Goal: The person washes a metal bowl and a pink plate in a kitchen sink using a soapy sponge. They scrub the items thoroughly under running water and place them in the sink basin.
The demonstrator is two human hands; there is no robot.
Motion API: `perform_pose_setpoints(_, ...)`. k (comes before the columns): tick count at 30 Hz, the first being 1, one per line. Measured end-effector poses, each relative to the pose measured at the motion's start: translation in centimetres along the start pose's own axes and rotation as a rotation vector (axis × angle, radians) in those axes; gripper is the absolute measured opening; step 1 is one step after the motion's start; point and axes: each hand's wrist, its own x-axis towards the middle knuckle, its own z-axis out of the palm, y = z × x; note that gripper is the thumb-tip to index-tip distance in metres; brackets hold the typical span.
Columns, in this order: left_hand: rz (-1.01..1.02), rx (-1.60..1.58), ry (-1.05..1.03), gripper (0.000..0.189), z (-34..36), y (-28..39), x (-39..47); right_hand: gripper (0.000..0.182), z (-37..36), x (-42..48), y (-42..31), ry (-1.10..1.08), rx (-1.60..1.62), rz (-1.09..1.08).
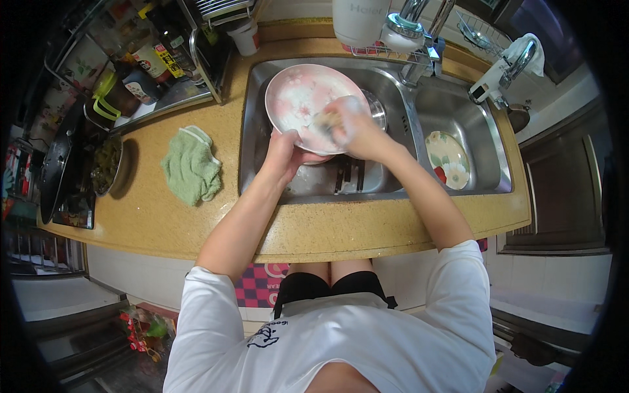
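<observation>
My left hand (286, 153) grips the near rim of a pink and white plate (295, 93), tilted over the left basin of a steel double sink (388, 184). Foam lies on the plate. In my soapy right hand (355, 125) is a blurred tan scrubber (328, 123), pressed to the plate's right side. Behind the plate a metal bowl (377, 110) shows in part. Dark chopsticks (348, 174) lie in the basin below my hands. A flowered dish (448, 159) rests in the right basin, with a small red thing at its edge.
A green cloth (192, 164) lies on the counter left of the sink. Farther left stand a bowl of dark green food (107, 164), a black pan (59, 162) and a rack (169, 103) of bottles. The faucet (413, 69) rises behind the sink's divider.
</observation>
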Motion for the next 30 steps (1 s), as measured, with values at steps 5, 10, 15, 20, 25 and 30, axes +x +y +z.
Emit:
perform_pose_setpoints(5, -0.051, 0.11, -0.077, 0.054, -0.9, -0.3, 0.0, 0.035, 1.6, 0.9, -1.1, -0.119, 0.137, -0.054)
perform_pose_setpoints(10, -0.029, 0.107, -0.156, 0.064, 0.6, -0.1, -0.7, 0.032, 1.7, 4.1, 4.2, 0.244, -0.299, 0.154)
perform_pose_setpoints(15, -0.031, 0.137, -0.213, 0.065, 0.2, -0.4, -0.5, 0.037, 3.2, 4.6, 3.2, 0.081, -0.231, 0.276)
perform_pose_setpoints(20, -0.065, 0.236, -0.132, 0.063, 0.8, -0.1, -1.1, 0.031, 5.0, 3.0, -1.6, 0.121, -0.098, -0.009)
perform_pose_setpoints(25, 0.018, 0.244, -0.139, 0.062, 0.6, -0.3, -0.9, 0.033, 4.4, 4.4, -0.8, 0.043, -0.377, 0.049)
perform_pose_setpoints(30, -0.012, 0.2, -0.172, 0.07, 0.7, -0.3, -0.6, 0.022, 2.3, 5.6, 4.5, 0.226, -0.567, 0.003)
